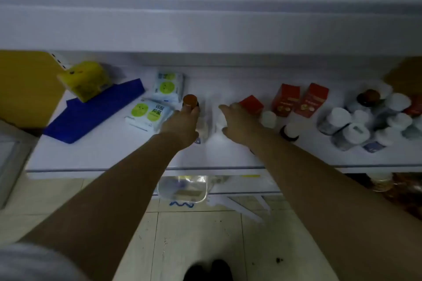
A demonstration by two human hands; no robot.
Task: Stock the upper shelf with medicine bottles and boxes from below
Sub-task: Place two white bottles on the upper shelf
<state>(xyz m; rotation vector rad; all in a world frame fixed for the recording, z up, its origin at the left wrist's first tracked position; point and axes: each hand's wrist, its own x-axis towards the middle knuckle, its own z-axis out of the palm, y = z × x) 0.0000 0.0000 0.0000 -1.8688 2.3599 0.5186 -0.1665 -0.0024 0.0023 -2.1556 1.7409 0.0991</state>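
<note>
Left hand (180, 123) gripping upright brown-capped bottle (190, 101) just ahead | right hand (238, 122) spread over white bottle (219, 122), grasp unclear | red box (251, 104) beside right fingertips

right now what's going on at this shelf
A person is reaching onto the white shelf with both arms. Their left grip holds a brown-capped bottle. Their right grip stretches beside a red box, over something white and blurred; whether it holds anything is unclear. White-capped bottles and two more red boxes stand to the right.
</note>
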